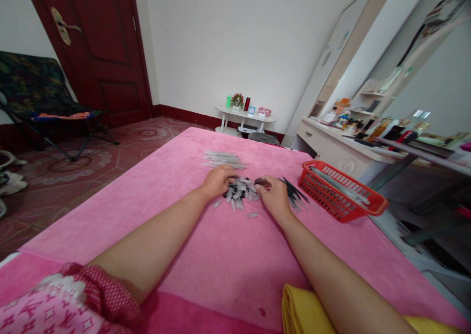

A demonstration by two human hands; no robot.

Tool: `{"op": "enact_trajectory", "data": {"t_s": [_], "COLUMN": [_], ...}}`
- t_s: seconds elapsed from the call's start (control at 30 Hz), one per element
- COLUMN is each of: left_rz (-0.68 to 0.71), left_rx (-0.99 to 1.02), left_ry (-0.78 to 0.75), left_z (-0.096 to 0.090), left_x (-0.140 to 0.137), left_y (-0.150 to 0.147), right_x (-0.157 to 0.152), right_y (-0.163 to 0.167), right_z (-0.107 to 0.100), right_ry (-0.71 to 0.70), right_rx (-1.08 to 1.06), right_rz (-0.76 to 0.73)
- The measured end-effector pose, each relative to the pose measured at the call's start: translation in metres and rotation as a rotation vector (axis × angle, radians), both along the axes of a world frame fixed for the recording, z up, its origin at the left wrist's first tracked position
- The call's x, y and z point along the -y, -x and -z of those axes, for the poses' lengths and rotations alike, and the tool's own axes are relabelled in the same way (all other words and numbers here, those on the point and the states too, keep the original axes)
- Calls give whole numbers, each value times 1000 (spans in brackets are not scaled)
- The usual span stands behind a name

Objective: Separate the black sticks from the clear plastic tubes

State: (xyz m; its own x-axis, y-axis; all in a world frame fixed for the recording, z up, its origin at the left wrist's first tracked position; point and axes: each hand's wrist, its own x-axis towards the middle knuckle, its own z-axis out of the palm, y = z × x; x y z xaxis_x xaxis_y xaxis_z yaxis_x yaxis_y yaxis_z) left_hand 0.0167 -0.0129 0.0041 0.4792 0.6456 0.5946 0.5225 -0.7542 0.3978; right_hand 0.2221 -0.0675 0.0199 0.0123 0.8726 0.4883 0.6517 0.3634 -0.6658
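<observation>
Many small translucent and black plastic pieces (241,192) lie heaped on pink plush cloth (228,260) between the curled left hand (218,181) and right hand (274,192); whether either pinches one, I cannot tell. Probably light and stiff; pinch their sides.

You've an open lane up the pink-covered bench (224,260) between your forearms, one stray piece (252,215) lying short of the heap (241,192). Left flank passable, but pale tubes (225,158) sit beyond your left hand (218,181). Right of your right hand (274,194): dark rods (294,194), then red basket (324,196), blocking.
</observation>
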Motion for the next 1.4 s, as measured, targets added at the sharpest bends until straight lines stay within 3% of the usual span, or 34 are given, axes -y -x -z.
{"op": "enact_trajectory", "data": {"t_s": [0.6, 0.8, 0.87, 1.4], "left_rz": [-17, 18, -1, 60], "left_rx": [-70, -37, -17, 72], "left_ry": [-84, -92, -73, -49], "left_z": [-5, -6, -7, -3], "left_x": [6, 8, 8, 6], "left_y": [-5, -6, -6, -5], "right_x": [-1, 4, 4, 8], "right_y": [0, 3, 4, 1], "right_z": [3, -1, -3, -13], "right_ry": [13, 157, 143, 96], "right_rx": [-10, -116, -125, 252], "right_rz": [-1, -96, -107, 29]}}
